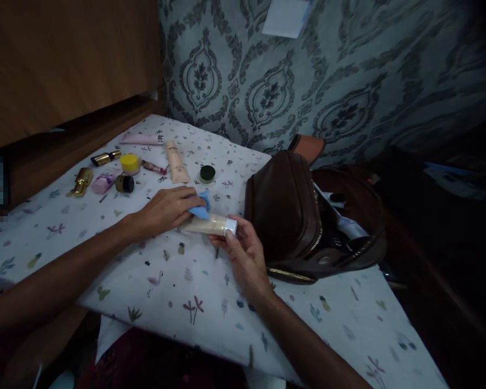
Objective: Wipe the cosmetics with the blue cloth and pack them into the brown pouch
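Note:
Just above the patterned cloth, my right hand [247,254] grips a pale squeeze tube [213,223] by its white cap, thumb on the front. My left hand [172,208] is closed around a blue wiping cloth [200,210], pressed against the tube's upper side. The tube lies nearly level, its far end partly hidden under my left fingers. A peach tube [176,162] and a small dark-lidded jar [207,174] lie just beyond my hands.
An open brown leather bag [283,205] with items inside stands to the right. At the left are a yellow-lidded jar [129,163], a black-lidded jar [125,183], a purple container [104,181], gold-coloured cosmetics [81,181] and a pink tube [141,139]. Patterned wallpaper [267,92] rises behind.

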Action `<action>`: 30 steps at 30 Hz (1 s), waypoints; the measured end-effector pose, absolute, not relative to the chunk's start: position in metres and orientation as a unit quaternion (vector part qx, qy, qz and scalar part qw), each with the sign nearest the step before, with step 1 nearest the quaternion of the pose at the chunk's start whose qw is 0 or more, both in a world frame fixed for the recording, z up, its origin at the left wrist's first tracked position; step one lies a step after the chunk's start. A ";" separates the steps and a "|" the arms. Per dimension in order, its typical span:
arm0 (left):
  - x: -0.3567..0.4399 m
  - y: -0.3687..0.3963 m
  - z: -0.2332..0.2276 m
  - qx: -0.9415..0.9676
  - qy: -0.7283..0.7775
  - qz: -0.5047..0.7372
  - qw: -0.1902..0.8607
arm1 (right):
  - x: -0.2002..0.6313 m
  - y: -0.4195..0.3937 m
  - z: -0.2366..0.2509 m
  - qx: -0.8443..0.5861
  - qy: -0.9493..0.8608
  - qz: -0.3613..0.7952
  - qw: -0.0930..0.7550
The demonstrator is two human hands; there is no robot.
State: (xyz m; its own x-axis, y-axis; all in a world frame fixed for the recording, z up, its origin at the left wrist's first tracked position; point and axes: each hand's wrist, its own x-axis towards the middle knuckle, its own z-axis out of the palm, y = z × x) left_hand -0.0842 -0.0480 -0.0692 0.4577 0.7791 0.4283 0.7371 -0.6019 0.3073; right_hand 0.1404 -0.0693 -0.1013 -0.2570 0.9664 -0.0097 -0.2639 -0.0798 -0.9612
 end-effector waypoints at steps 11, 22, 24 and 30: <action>-0.063 -0.059 -0.079 0.844 0.446 0.294 -0.036 | 0.136 -0.069 -0.107 -0.378 -0.463 0.603 0.529; -0.043 -0.057 -0.078 0.353 0.508 0.524 0.586 | 0.133 -0.075 -0.106 -0.370 -0.469 0.551 0.583; -0.033 -0.061 -0.080 0.330 0.466 0.489 0.659 | 0.133 -0.077 -0.104 -0.364 -0.494 0.543 0.574; -0.034 -0.059 -0.076 0.265 0.464 0.564 0.630 | 0.133 -0.079 -0.105 -0.354 -0.542 0.530 0.548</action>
State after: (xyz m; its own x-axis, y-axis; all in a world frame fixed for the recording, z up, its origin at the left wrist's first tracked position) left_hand -0.0337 -0.0586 -0.0761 -0.0664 0.9562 -0.2852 -0.4636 0.2235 0.8574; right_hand 0.1326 -0.0789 -0.1049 -0.1500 0.9641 0.2191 -0.1965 0.1881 -0.9623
